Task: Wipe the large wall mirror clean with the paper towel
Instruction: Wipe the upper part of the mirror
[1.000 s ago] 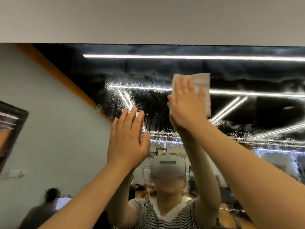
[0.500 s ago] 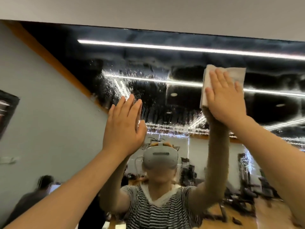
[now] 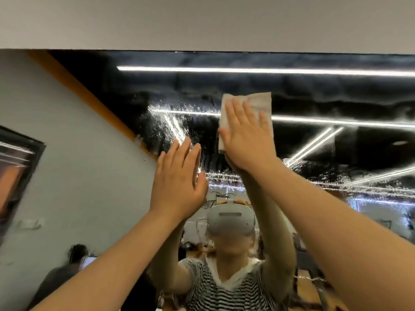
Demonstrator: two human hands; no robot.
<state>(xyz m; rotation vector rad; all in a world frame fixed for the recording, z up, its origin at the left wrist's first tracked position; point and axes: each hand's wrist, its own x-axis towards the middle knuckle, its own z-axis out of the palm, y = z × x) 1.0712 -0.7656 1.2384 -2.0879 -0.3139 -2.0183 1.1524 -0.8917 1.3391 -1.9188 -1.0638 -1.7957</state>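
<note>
White paper towel [image 3: 258, 102] flat on mirror [image 3: 336, 149], high up near top edge. Right hand [image 3: 246, 135] presses it, fingers straight and spread. Left hand [image 3: 177, 182] just beside, lower, palm flat to glass, fingers straight, holding nothing. Droplets speckle glass around both hands.

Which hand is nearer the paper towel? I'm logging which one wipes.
Right. The right hand presses flat on the paper towel against the mirror; the left hand is lower-left of it, apart.
</note>
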